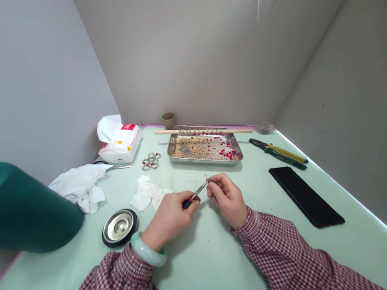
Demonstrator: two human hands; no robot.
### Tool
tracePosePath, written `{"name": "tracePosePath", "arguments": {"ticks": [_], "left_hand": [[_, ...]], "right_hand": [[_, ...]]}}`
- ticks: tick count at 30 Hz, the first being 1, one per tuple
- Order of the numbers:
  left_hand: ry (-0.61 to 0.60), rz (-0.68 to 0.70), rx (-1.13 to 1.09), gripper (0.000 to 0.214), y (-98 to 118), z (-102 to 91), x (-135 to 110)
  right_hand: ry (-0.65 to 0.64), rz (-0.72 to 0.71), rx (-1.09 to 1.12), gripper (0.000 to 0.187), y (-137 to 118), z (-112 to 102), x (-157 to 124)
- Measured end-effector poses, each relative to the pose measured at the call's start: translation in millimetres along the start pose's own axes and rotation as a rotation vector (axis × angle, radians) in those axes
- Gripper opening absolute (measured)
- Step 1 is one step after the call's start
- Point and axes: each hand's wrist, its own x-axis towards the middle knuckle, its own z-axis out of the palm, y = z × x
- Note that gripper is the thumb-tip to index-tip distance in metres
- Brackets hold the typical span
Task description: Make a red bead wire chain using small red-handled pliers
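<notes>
My left hand (170, 217) is closed around small pliers (195, 194) with dark, red-marked handles; their tips point up and right. My right hand (225, 198) pinches a thin wire (206, 178) at the plier tips, fingers pressed together. Both hands rest on the pale green table (208, 265), just in front of a metal tray (204, 149) filled with gold and red beads. A wooden dowel (203, 131) strung with beads lies across the tray's far rim. A green bangle sits on my left wrist.
A dark green flask (21, 208) lies at left, its lid (119, 227) beside it. Crumpled tissues (78, 183), a tissue pack (121, 143), metal rings (151, 161), a small cup (168, 119), yellow-green pliers (279, 153) and a black phone (305, 195) surround the hands. Walls close three sides.
</notes>
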Motion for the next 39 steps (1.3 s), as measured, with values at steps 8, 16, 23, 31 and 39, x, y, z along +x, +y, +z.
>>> {"name": "tracePosePath", "arguments": {"ticks": [8, 16, 23, 31, 39], "left_hand": [[-0.138, -0.085, -0.219, 0.024, 2, -5.7, -1], [-0.051, -0.105, -0.098, 0.023, 2, -3.2, -2], [0.009, -0.14, 0.073, 0.024, 5, -1.7, -4], [0.005, -0.175, 0.164, 0.023, 6, -1.8, -6], [-0.01, -0.173, 0.223, 0.027, 6, -3.0, -7]], "right_hand": [[-0.07, 0.193, 0.294, 0.019, -12, 4, 2], [-0.027, 0.099, 0.084, 0.014, -5, 4, 2], [-0.021, -0.186, -0.39, 0.009, 1, -1, 0], [-0.018, -0.567, -0.822, 0.014, -4, -2, 3], [-0.065, -0.384, -0.705, 0.013, -3, 0, 2]]}}
